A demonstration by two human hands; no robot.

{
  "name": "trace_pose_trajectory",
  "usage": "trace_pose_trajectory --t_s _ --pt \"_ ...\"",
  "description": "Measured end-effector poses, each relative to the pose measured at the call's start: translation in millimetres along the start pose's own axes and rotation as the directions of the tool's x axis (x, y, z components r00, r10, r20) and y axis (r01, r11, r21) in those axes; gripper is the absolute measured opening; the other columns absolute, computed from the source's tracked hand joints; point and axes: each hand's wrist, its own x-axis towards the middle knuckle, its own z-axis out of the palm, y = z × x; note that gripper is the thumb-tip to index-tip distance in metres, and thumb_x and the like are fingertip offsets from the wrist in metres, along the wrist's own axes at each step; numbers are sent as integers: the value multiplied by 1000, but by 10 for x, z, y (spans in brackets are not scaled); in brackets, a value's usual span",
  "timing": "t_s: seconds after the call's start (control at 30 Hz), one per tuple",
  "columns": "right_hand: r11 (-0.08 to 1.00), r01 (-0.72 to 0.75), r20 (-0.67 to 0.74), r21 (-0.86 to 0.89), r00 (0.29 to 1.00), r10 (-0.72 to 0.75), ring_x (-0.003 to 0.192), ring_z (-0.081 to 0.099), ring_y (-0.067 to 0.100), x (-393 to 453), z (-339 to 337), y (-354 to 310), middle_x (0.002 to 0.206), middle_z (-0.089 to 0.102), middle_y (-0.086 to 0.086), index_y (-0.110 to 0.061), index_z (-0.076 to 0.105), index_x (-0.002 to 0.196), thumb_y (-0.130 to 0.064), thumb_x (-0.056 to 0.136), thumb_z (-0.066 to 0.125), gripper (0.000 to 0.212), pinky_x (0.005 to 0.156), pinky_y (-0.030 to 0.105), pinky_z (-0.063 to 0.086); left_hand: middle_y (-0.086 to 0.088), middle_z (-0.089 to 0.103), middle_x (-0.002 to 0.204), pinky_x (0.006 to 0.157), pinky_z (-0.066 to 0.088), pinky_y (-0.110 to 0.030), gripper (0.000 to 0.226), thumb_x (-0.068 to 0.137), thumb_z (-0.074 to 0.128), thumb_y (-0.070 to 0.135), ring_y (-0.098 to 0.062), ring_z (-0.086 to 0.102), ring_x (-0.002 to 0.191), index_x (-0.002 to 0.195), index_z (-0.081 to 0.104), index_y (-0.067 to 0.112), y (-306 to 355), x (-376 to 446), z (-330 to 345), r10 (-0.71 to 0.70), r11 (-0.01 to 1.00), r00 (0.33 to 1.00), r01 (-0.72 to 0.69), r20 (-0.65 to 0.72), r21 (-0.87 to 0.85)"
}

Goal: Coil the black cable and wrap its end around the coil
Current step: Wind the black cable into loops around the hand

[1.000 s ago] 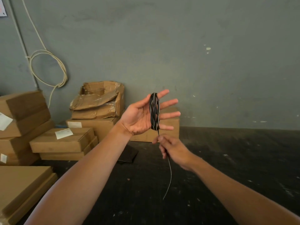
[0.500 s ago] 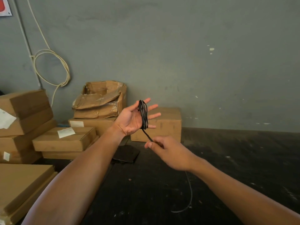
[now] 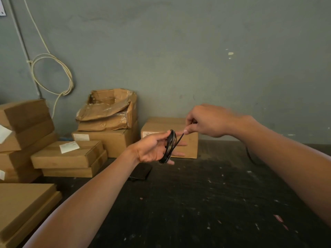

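Observation:
The black cable's coil [image 3: 169,147] is wound around the fingers of my left hand [image 3: 154,149], which is held palm up in the middle of the view with its thumb on the coil. A short taut stretch of black cable [image 3: 179,139] runs up and right from the coil into my right hand [image 3: 207,120]. That hand pinches the cable between thumb and forefinger, above and right of the coil. The loose tail [image 3: 249,154] hangs down behind my right forearm.
Cardboard boxes [image 3: 170,135] stand along the grey wall, with stacks [image 3: 68,154] at the left and a torn open box [image 3: 109,110] on top. A white cable loop [image 3: 53,74] hangs on the wall. A flat black object [image 3: 140,173] lies on the dark floor.
My right hand rose from below the coil to above and right of it, pulling the cable taut. My left hand tilted from upright to palm up and lowered a little.

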Motion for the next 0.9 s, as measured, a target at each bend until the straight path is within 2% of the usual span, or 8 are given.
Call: trace_pose_trajectory --t_s 0.2,0.27,0.33,0.47,0.6,0.7,0.77,0.9 --pt "1000 13 -65 -14 998 -14 85 54 16 114 -81 257 81 58 -10 -30 66 83 -46 87 66 17 68 33 38 -14 43 154 111 27 -68 53 100 37 44 -43 40 140 150 40 27 -27 -16 220 -136 983 968 105 210 153" --pt "993 38 -54 109 998 -33 86 56 16 126 20 428 85 63 -7 -26 67 85 -40 90 65 15 70 34 43 -15 39 156 108 33 -62 54 101 36 43 -45 33 143 152 36 27 -34 -38 268 -136 987 943 101 302 127" --pt "958 51 -45 283 998 -39 86 58 12 109 204 580 85 64 -10 -23 68 88 -30 93 63 11 74 27 44 -16 36 157 107 33 -61 54 102 34 42 -46 29 143 154 33 26 -19 -59 312 -108 994 918 87 381 71" --pt "816 41 -113 577 993 29 77 60 -4 75 680 735 82 65 -10 -21 67 87 -19 98 56 15 78 25 43 -13 40 155 106 31 -63 53 100 36 43 -43 39 139 151 36 28 63 -67 402 -28 999 892 35 452 -7" --pt "724 -3 -101 690 990 100 86 65 17 4 1176 652 96 70 7 -7 66 102 -17 101 47 21 79 36 55 -12 42 154 108 27 -67 54 101 32 43 -41 43 136 153 34 27 178 -53 466 60 997 871 -29 487 -70" --pt "538 -42 -49 842 987 153 76 63 12 -80 1430 398 91 62 8 3 59 111 -11 103 41 25 67 22 54 -14 43 152 106 25 -68 54 103 27 40 -42 45 135 153 32 24 267 -21 491 116 992 868 -75 483 -102" --pt "470 -76 -1 879 987 162 68 58 11 -130 1559 209 80 59 2 -8 62 106 -15 104 41 22 67 28 52 -16 42 152 107 23 -69 54 102 29 38 -43 44 135 154 32 22 321 11 491 146 987 857 -89 494 -136" --pt "476 -130 94 870 991 99 70 57 13 -232 1698 -59 71 56 -3 -27 64 116 -28 104 41 26 76 32 51 -18 38 155 106 21 -71 53 102 34 37 -47 39 138 152 35 19 449 63 450 193 976 856 -120 480 -180"
